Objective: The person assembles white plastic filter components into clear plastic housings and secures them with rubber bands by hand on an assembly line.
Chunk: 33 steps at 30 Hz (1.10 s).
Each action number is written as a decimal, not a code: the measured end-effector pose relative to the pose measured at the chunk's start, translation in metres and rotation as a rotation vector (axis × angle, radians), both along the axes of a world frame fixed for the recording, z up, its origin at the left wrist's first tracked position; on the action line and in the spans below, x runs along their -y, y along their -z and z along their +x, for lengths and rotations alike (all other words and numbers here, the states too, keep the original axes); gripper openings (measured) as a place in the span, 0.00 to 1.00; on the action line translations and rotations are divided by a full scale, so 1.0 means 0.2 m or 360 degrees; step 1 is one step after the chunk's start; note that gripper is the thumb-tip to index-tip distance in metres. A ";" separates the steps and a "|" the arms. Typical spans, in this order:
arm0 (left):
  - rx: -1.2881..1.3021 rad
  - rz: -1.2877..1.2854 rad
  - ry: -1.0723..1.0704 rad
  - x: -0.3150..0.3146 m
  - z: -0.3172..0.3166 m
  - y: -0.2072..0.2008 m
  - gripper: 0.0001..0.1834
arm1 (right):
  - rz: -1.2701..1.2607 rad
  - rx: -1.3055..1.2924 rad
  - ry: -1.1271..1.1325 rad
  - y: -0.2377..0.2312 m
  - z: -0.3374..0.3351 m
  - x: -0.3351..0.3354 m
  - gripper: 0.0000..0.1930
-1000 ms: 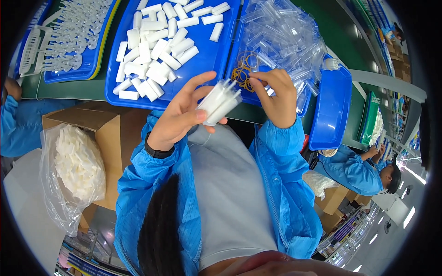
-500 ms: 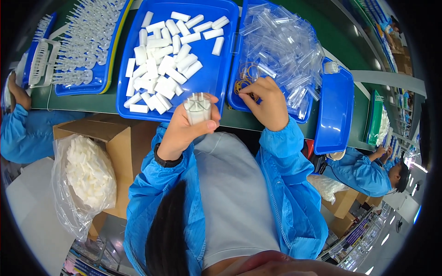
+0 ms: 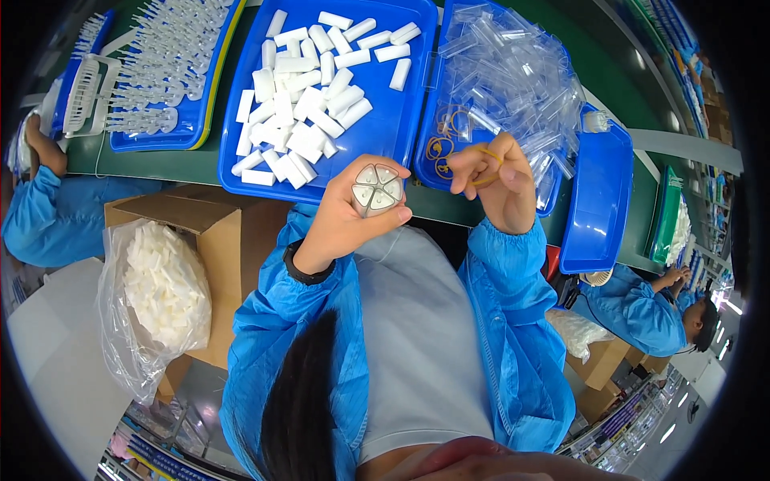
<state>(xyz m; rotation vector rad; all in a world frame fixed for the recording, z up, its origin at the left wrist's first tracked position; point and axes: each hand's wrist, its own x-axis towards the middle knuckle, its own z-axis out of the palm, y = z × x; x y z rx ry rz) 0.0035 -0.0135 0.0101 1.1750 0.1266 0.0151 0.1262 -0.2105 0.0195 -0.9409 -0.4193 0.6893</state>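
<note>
Yellow band [image 3: 491,152] now on right hand [image 3: 513,192]

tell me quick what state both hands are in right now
Left hand: closed around a round bundle of white wedge-ended pieces.
Right hand: fingers partly curled, holding a yellow rubber band.

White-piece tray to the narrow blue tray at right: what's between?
Head view: another blue tray lies between them, holding clear plastic pieces and yellowish rubber bands; the right hand covers part of its near edge.
</note>
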 end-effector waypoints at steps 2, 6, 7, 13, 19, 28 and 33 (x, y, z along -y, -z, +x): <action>-0.0030 0.0010 0.0027 0.00 0.00 -0.01 0.21 | -0.0105 0.0074 0.0079 -0.03 -0.04 -0.04 0.06; -0.0041 0.0077 0.0052 0.00 -0.01 0.00 0.22 | -0.0273 0.0280 0.0057 -0.02 -0.05 -0.02 0.14; -0.0046 0.0144 0.0050 0.00 0.00 0.00 0.23 | -0.0274 0.0279 0.0062 -0.03 -0.05 -0.03 0.14; 0.0007 0.0276 -0.0016 0.04 0.01 0.00 0.34 | -0.0602 0.1218 -0.0365 -0.22 -0.03 -0.11 0.22; 0.0013 0.0434 0.0021 0.07 0.01 -0.01 0.48 | -0.1228 0.1875 -0.0502 -0.28 -0.10 -0.22 0.24; 0.0031 -0.0057 -0.0028 -0.03 0.01 -0.02 0.54 | -0.1132 0.1858 -0.0066 -0.22 -0.07 -0.15 0.15; 0.0098 -0.0804 0.0056 -0.03 0.03 -0.01 0.51 | -0.0578 0.1740 -0.0261 -0.11 -0.08 -0.06 0.14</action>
